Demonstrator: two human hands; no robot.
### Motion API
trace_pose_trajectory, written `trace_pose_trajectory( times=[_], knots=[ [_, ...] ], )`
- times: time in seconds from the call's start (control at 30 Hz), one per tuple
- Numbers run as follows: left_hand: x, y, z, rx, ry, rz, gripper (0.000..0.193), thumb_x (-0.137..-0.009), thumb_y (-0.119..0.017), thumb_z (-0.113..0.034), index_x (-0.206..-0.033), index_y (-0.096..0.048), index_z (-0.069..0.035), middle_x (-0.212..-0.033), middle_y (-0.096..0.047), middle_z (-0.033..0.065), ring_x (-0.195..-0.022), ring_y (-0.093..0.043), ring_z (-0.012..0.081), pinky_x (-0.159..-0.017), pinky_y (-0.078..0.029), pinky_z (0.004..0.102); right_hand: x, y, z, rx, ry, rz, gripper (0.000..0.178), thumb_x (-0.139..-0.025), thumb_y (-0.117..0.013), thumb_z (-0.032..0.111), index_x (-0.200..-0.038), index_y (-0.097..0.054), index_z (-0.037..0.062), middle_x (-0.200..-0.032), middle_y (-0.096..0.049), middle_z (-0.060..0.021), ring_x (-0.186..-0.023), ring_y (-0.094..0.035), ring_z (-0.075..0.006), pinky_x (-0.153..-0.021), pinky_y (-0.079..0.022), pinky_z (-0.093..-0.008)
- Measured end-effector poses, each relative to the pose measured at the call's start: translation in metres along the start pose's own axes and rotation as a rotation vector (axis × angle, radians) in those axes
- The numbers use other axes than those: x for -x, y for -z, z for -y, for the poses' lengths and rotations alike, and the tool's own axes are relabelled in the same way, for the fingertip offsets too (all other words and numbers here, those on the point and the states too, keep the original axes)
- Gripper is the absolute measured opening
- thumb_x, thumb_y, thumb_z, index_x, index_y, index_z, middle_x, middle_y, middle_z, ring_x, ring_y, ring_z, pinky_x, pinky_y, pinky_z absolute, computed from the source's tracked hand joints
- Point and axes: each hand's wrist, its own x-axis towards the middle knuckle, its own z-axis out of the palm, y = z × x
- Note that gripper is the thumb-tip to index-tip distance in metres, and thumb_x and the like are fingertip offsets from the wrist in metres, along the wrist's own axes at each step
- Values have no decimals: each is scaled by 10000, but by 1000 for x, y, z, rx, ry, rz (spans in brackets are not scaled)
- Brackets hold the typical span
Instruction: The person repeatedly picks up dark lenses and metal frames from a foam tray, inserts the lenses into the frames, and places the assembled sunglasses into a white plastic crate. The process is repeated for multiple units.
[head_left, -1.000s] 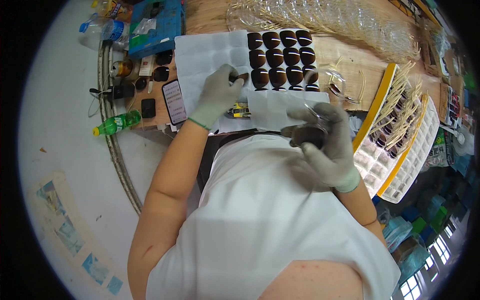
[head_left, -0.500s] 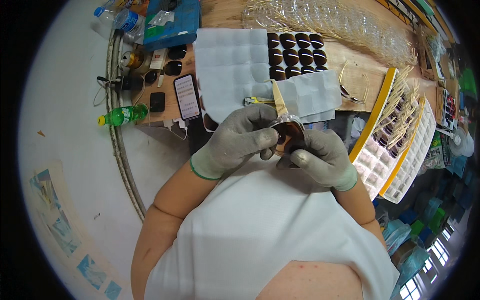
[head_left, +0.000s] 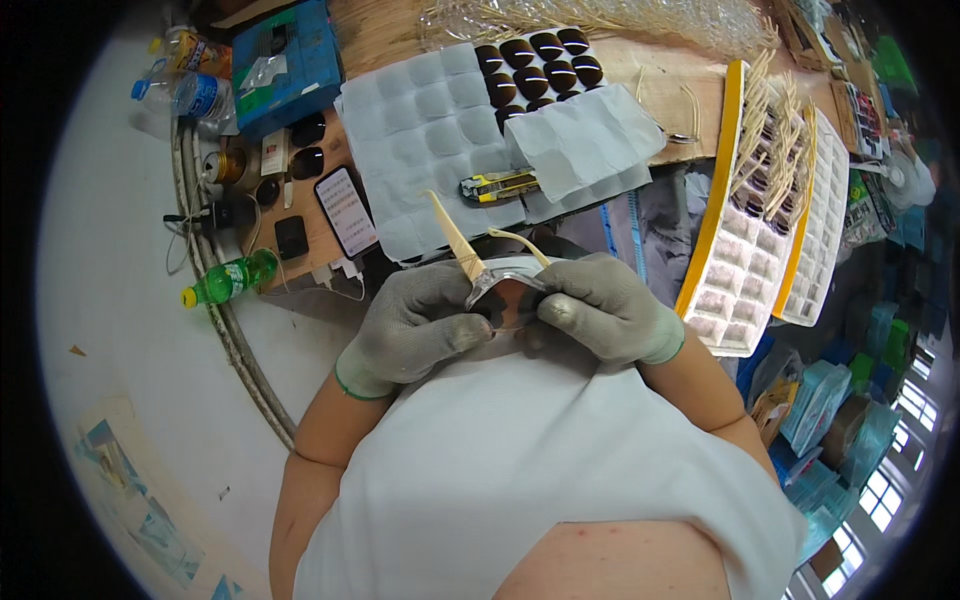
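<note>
Close to my body, a pair of sunglasses (head_left: 516, 303) with a clear frame, brown lens and pale cream temples is held between both gloved hands. My left hand (head_left: 412, 325) pinches one side of the frame, thumb on the lens edge. The opposite side is gripped by my right hand (head_left: 608, 312), its thumb near the lens. Both temples point away from me, spread apart. Just beyond my hands, a yellow and black utility knife (head_left: 498, 185) lies on a white padded sheet (head_left: 420, 130). The fingers behind the frame are partly hidden.
Dark brown lenses (head_left: 531, 82) sit in rows at the back, partly under a folded white sheet (head_left: 585, 135). To the left are a phone (head_left: 346, 213) and a green bottle (head_left: 232, 277). At right, a white compartment tray (head_left: 735, 285) holds several cream-templed glasses (head_left: 778, 130).
My hands and the sunglasses have shifted left and slightly down in view. The glasses have turned, so both temples now show. The whole view has tilted and shifted too.
</note>
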Motion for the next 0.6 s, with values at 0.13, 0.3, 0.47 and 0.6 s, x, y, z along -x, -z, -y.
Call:
trace_pose_trajectory(
  times=[0.13, 0.3, 0.47, 0.6],
  knots=[
    [1, -9, 11, -99, -27, -147, 276, -943, -730, -200, -1077, -715, 41, -900, -650, 43, -800, -556, 86, -709, -446, 245, 2, -14, -2, 141, 31, -135, 207, -1001, -539, 116, -1064, -671, -31, -772, -671, -98, -670, -654, -185, -639, -514, -319],
    [2, -4, 9, -368, -156, -89, 242, -937, -724, -180, -1098, -724, 0, -837, -641, 52, -710, -549, 115, -662, -443, 279, 8, -14, 5, 264, 14, -59, 186, -927, -611, 46, -1090, -683, -7, -774, -694, -116, -673, -672, -215, -651, -525, -317],
    [-14, -2, -19, -552, -321, 142, 155, -895, -721, -108, -1000, -724, 5, -836, -689, 124, -750, -636, 220, -699, -503, 325, 14, -18, 7, 313, 48, -148, 257, -873, -648, 42, -1118, -698, -19, -750, -697, -111, -594, -653, -197, -584, -513, -289],
    [-10, -6, -13, -443, -343, 61, 201, -892, -728, -103, -1059, -705, 6, -886, -691, 124, -798, -673, 235, -731, -531, 332, 11, -24, 9, 332, 60, -216, 178, -838, -695, 53, -1006, -714, -6, -692, -668, -102, -561, -639, -200, -553, -500, -305]
  ],
)
